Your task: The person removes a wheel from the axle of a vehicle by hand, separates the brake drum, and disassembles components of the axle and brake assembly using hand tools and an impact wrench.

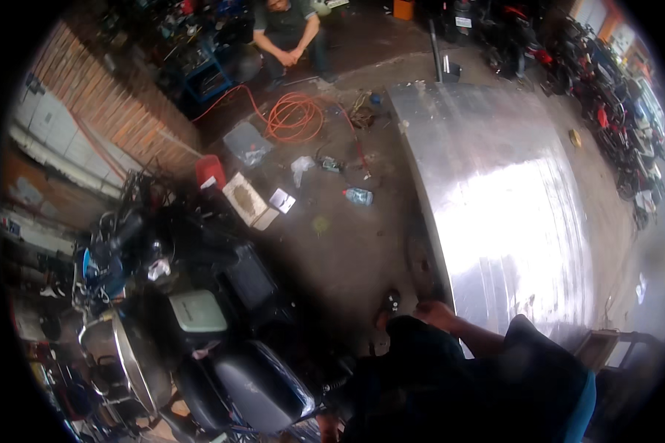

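My right hand [437, 314] hangs in front of my dark clothing, beside the near left edge of a large shiny metal-topped table [488, 148]. Its fingers are dim and blurred, and I see nothing plainly held in it. At the lower edge, only a small part of my left hand [329, 427] shows, close to a motorcycle with a black seat [262, 384]. The fingers of that hand are hidden. Below my right hand, a foot in a dark shoe [390, 301] stands on the floor.
More motorcycles [606, 111] line the right side. A coiled orange hose [294, 118], a plastic bottle [358, 196], an open carton [250, 201] and a red bucket [210, 171] lie about the floor. A person [287, 37] sits at the back, hands together.
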A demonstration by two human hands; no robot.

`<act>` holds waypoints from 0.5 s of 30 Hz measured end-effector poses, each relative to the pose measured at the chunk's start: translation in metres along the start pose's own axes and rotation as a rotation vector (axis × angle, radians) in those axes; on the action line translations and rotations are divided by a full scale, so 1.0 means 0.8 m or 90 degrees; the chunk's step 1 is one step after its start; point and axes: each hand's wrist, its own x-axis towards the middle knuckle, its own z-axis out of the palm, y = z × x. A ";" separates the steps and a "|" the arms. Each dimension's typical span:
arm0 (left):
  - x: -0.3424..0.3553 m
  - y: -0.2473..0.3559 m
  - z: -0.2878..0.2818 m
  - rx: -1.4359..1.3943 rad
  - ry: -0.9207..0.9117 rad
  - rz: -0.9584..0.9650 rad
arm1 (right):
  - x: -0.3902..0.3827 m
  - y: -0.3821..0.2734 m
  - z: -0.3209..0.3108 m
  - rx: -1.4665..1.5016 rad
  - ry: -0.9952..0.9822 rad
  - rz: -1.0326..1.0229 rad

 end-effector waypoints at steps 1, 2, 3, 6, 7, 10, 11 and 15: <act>0.033 0.024 -0.003 -0.177 -0.153 -0.005 | -0.007 -0.015 -0.012 0.002 -0.015 -0.032; 0.061 0.057 -0.001 -0.248 -0.234 -0.018 | 0.003 -0.028 -0.010 -0.038 -0.072 -0.038; 0.091 0.140 0.049 -0.018 -0.101 -0.033 | 0.007 -0.032 -0.006 -0.076 -0.119 -0.026; 0.172 0.229 0.072 0.406 -0.074 0.152 | 0.026 -0.008 0.049 -0.140 -0.120 0.037; 0.198 0.243 0.079 0.508 -0.141 0.239 | 0.037 0.014 0.085 -0.125 -0.067 0.054; 0.268 0.274 0.107 0.954 -0.165 0.600 | 0.075 0.034 0.114 -0.129 -0.058 0.060; 0.266 0.312 0.135 0.961 -0.170 0.611 | 0.087 0.031 0.114 -0.129 -0.059 0.060; 0.289 0.462 0.226 1.024 -0.212 0.342 | 0.120 0.021 0.108 -0.120 -0.036 0.083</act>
